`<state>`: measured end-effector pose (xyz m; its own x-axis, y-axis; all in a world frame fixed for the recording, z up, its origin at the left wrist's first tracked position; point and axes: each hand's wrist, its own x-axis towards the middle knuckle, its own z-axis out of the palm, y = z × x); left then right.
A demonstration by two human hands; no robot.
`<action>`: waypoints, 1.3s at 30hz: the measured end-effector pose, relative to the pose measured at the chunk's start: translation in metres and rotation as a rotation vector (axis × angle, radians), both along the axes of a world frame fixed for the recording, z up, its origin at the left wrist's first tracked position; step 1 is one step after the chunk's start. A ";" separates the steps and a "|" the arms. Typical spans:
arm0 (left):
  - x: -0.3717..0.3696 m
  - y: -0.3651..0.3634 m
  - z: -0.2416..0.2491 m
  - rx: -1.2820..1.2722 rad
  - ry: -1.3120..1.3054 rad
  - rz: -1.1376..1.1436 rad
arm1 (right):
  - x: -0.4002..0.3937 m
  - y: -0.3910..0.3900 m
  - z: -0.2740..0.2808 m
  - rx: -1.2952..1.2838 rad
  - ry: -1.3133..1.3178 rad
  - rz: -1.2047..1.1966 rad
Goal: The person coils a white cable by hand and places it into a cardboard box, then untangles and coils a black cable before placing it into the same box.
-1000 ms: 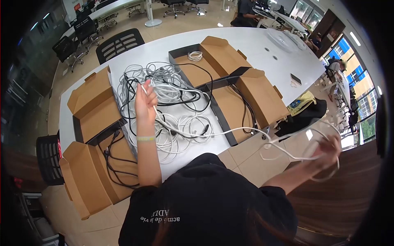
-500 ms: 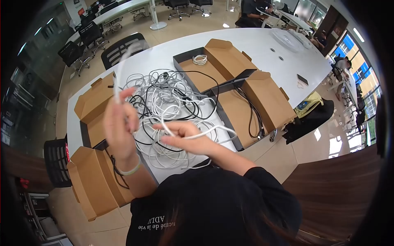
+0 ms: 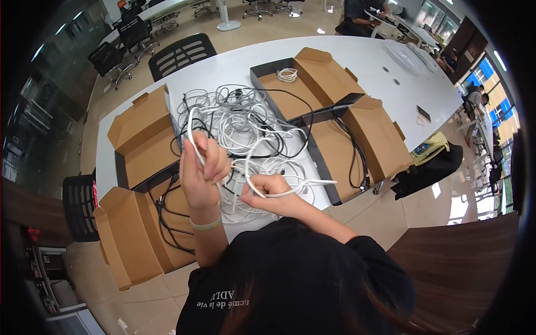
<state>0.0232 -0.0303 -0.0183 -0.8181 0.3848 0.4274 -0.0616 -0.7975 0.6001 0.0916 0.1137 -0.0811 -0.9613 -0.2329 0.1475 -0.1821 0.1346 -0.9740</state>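
Observation:
My left hand point(image 3: 204, 167) is raised over the near left part of the cable pile, its fingers closed on a white cable point(image 3: 191, 124) that loops up above them. To its right, my right hand point(image 3: 269, 192) pinches a white cable too, which arcs upward and also sticks out to the right past the wrist. Whether both hands hold one and the same cable cannot be made out. Beneath and beyond them lies a tangled pile of white, grey and black cables point(image 3: 240, 120) on the white table point(image 3: 223, 66).
Open cardboard boxes flank the pile: one with a coiled white cable point(image 3: 287, 75), one with black cables point(image 3: 357, 159), a left box point(image 3: 146, 159), and a near left box point(image 3: 131, 237) with black cables. A phone point(image 3: 424, 114) lies at right. Chairs and people are beyond.
My left hand has come down and closed around the white cable, which no longer sticks straight up. My right hand now pinches its cable more tightly. The view has shifted slightly.

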 end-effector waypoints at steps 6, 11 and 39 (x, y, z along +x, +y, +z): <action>0.013 0.017 -0.008 -0.028 -0.057 -0.104 | -0.001 -0.014 0.001 0.028 -0.022 0.223; 0.004 -0.005 -0.019 0.019 -0.012 -0.090 | -0.001 -0.015 -0.012 0.039 0.040 0.185; 0.011 -0.040 -0.092 0.293 -0.419 -0.648 | -0.166 0.022 0.153 -0.461 0.465 -0.068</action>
